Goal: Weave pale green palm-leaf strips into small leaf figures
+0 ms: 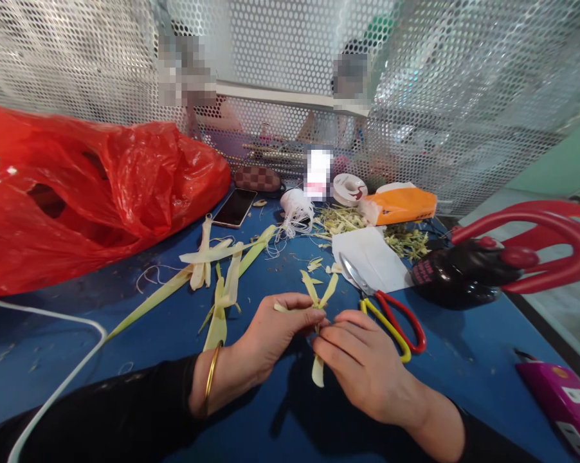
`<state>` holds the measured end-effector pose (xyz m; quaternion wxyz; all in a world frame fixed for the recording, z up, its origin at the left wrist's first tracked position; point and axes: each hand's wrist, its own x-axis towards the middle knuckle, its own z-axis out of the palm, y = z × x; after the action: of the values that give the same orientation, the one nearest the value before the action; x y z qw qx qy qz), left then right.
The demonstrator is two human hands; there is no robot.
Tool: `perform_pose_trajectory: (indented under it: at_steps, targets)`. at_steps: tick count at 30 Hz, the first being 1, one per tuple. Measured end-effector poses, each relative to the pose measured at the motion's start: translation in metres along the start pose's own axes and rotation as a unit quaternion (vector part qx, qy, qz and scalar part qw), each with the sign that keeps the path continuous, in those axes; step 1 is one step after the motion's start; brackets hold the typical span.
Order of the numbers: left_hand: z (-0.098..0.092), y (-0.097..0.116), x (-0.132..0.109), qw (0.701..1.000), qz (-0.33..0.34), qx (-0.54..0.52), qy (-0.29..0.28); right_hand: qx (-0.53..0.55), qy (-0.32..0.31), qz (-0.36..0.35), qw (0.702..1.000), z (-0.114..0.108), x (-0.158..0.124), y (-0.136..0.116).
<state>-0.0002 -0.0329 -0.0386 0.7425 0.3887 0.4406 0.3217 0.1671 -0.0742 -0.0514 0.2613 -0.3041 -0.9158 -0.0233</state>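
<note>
Pale green leaf strips (317, 299), gathered into a small bundle, are pinched between the thumb and fingers of my left hand (285, 325). Two tips fan out above the pinch and one strip hangs below it. My right hand (362, 357) is closed, its curled fingers meeting the lower part of the same bundle; its exact grip is partly hidden. Just beyond my right hand lie scissors (370, 292) with one yellow and one red handle. Longer leaf strips (229, 276) lie loose to the left, some crossed over each other.
A red plastic bag (126, 186) fills the left. Along the back are a phone (235, 208), white thread (297, 209), a ribbon spool (350, 189), leaf scraps (341, 220) and an orange tissue pack (400, 204). White paper (374, 260), a black container (456, 273) and a purple power strip (560, 399) stand right.
</note>
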Motion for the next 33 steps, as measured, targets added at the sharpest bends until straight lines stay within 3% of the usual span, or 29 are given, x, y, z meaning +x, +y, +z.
perform_pose_trajectory:
  at_steps: [9, 13, 15, 17, 20, 22, 24, 26, 29, 33]
  targets:
    - [-0.001, -0.003, 0.000, 0.996, 0.044, 0.065, 0.039, 0.034, 0.021, -0.038, 0.998, 0.003, 0.002, -0.007]
    - [-0.001, 0.001, 0.003, 0.999, 0.018, 0.039, 0.022, 0.047, 0.028, -0.024, 0.998, -0.002, 0.002, -0.009]
    - [-0.002, 0.002, 0.004, 1.000, -0.006, 0.003, 0.012, 0.086, 0.072, 0.029, 0.993, -0.007, 0.001, -0.008]
    - [-0.002, 0.002, 0.004, 0.999, -0.023, -0.023, 0.003, 0.156, 0.148, 0.166, 0.963, -0.010, 0.001, -0.005]
    - [-0.002, 0.003, 0.003, 0.999, -0.032, -0.025, -0.018, 0.275, 0.224, 0.409, 0.841, -0.009, 0.005, 0.004]
    - [-0.001, 0.003, 0.002, 0.999, -0.034, -0.012, -0.032, 0.362, 0.222, 0.478, 0.769, -0.005, 0.009, 0.010]
    - [-0.001, 0.003, 0.002, 0.998, -0.034, 0.010, -0.045, 0.430, 0.205, 0.499, 0.724, -0.001, 0.012, 0.013]
    - [0.000, 0.003, 0.001, 0.998, -0.030, 0.031, -0.052, 0.467, 0.170, 0.492, 0.715, 0.001, 0.014, 0.012]
    - [0.000, 0.001, 0.001, 0.997, -0.018, 0.063, -0.041, 0.478, 0.127, 0.467, 0.733, 0.000, 0.013, 0.009]
    - [-0.001, -0.001, 0.000, 0.994, 0.001, 0.103, -0.034, 0.492, 0.135, 0.457, 0.728, -0.001, 0.012, 0.006]
